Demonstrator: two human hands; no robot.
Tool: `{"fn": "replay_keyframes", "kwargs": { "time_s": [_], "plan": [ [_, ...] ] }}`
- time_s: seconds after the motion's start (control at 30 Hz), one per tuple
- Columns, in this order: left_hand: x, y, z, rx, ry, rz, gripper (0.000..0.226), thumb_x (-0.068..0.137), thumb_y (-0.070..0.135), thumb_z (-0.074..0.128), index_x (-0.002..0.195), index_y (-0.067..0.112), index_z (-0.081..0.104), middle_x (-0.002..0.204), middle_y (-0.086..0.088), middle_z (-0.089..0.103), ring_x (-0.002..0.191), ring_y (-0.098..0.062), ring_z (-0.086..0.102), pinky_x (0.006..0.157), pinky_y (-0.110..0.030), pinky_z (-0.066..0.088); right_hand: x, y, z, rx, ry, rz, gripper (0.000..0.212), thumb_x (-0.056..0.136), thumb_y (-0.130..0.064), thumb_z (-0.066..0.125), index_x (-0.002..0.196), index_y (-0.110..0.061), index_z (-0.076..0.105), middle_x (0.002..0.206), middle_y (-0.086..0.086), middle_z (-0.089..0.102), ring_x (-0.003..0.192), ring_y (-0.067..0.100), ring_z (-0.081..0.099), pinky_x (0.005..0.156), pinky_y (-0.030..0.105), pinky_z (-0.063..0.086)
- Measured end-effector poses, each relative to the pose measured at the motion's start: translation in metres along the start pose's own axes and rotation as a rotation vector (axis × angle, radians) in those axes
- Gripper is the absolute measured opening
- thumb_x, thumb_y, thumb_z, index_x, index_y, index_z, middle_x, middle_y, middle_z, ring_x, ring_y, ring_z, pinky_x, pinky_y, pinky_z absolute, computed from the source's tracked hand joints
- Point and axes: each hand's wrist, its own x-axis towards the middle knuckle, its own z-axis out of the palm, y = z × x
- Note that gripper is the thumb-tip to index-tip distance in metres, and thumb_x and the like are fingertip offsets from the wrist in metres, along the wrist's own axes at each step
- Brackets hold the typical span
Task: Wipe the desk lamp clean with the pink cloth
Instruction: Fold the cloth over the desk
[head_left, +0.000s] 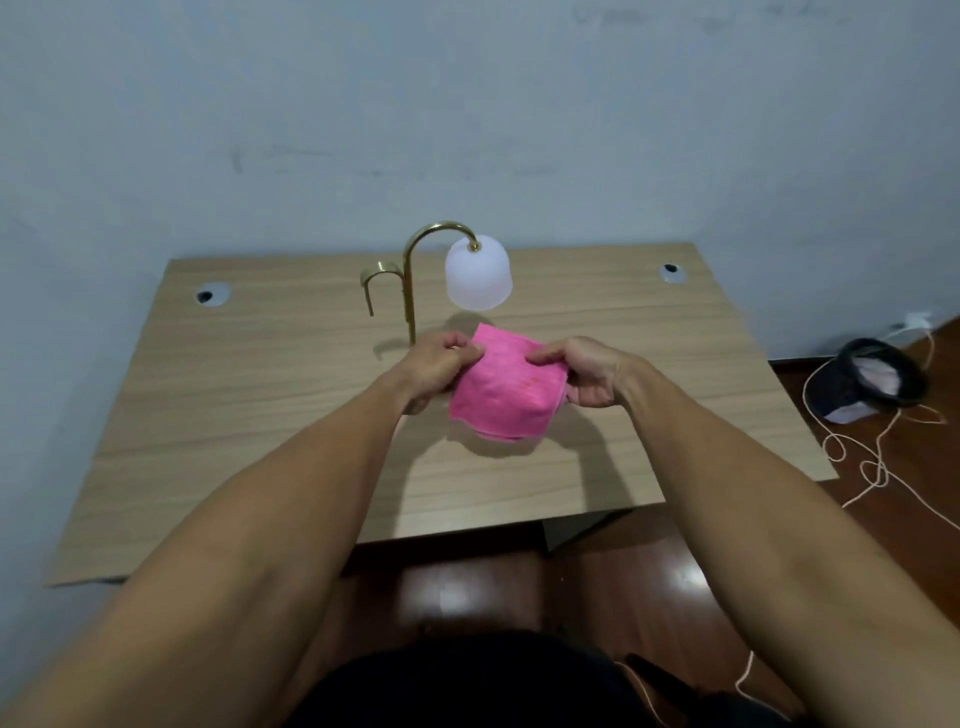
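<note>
A folded pink cloth (503, 388) hangs in the air over the middle of the wooden desk (260, 415), held between both hands. My left hand (439, 370) pinches its left edge and my right hand (582, 370) grips its right edge. Just behind the cloth stands the desk lamp: a curved brass stem (410, 291) with a white frosted bell shade (478, 279) hanging on its right side. The lamp's base is hidden behind my left hand. Neither hand touches the lamp.
Two round cable grommets sit at the desk's back left (212, 295) and back right (672, 272). A pale wall rises right behind the desk. On the dark floor to the right lie a dark cap-like object (867, 382) and a looping pale cord (872, 457).
</note>
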Motion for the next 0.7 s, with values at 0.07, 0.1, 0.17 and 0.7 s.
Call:
{"fn": "replay_keyframes", "kwargs": {
  "time_s": [0.07,0.1,0.17,0.7],
  "plan": [
    [0.001,0.004,0.012,-0.016,0.037,0.012,0.012,0.1,0.026,0.063,0.089,0.022,0.061,0.1,-0.012,0.065,0.091,-0.026,0.058,0.075,-0.038,0.047,-0.002,0.0,-0.013,-0.001,-0.025,-0.029,0.031,0.101,0.005,0.052,0.131,0.006,0.055,0.1,0.018,0.076,0.083,0.024,0.077,0.078,0.035,0.065],
    [0.001,0.006,0.019,-0.021,0.045,0.018,0.011,0.101,0.026,0.062,0.091,0.023,0.06,0.1,-0.012,0.064,0.09,-0.025,0.058,0.073,-0.037,0.046,-0.003,0.0,-0.02,-0.01,-0.023,-0.047,0.037,0.098,0.007,0.053,0.135,0.009,0.053,0.109,0.02,0.073,0.089,0.025,0.076,0.084,0.035,0.064],
    [0.005,0.01,0.031,-0.01,0.058,0.027,0.009,0.103,0.029,0.058,0.097,0.022,0.058,0.096,-0.011,0.061,0.084,-0.024,0.056,0.071,-0.037,0.044,-0.002,0.002,-0.037,-0.01,0.022,-0.084,0.043,0.094,0.012,0.056,0.137,0.014,0.051,0.116,0.022,0.069,0.094,0.025,0.073,0.086,0.033,0.063],
    [0.071,0.029,0.21,-0.059,0.161,-0.097,0.013,0.111,0.035,0.034,0.113,0.024,0.042,0.075,0.001,0.056,0.05,-0.012,0.057,0.05,-0.026,0.049,-0.015,-0.011,-0.208,-0.303,0.305,-0.242,0.016,0.107,-0.025,0.054,0.12,-0.015,0.052,0.091,0.006,0.069,0.071,0.019,0.069,0.063,0.038,0.059]
  ]
}}
